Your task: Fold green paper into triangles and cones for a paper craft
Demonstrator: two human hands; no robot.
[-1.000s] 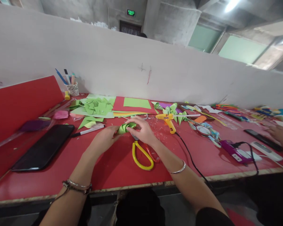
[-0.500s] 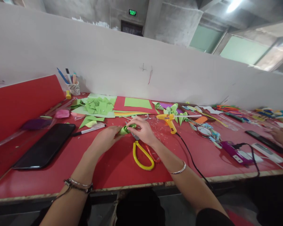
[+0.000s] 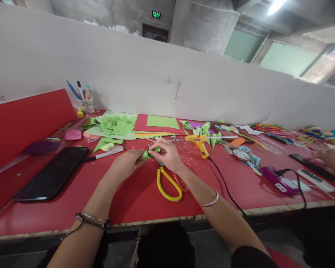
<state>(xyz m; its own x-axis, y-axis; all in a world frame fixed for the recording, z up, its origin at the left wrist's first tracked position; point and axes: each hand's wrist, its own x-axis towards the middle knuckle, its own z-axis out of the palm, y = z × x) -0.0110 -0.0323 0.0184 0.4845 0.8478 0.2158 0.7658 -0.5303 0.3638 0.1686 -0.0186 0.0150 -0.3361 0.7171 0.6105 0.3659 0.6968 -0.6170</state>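
A rolled piece of green paper [image 3: 147, 154] is held between both hands over the red table. My left hand [image 3: 127, 162] grips its left end, fingers closed round it. With thumb and fingers pinched, my right hand [image 3: 167, 154] holds the right end of the roll. Beneath the right hand lie scissors with yellow handles [image 3: 169, 189], their blades partly hidden by the hand. An object with a red handle [image 3: 180, 182] lies beside them, half covered by the right wrist. A white marker with a black cap [image 3: 106, 153] rests left of my left hand.
A yellow glue gun [image 3: 198, 143] with its cord stands to the right. Cut green paper pieces [image 3: 117, 124] are heaped at the back left. A black phone [image 3: 54, 173] lies at left, a purple power strip [image 3: 279, 181] at right. Another person's hand [image 3: 331, 158] is at the right edge.
My hands stay almost still on the green paper roll. The other person's hand at the right edge has shifted slightly and is blurred.
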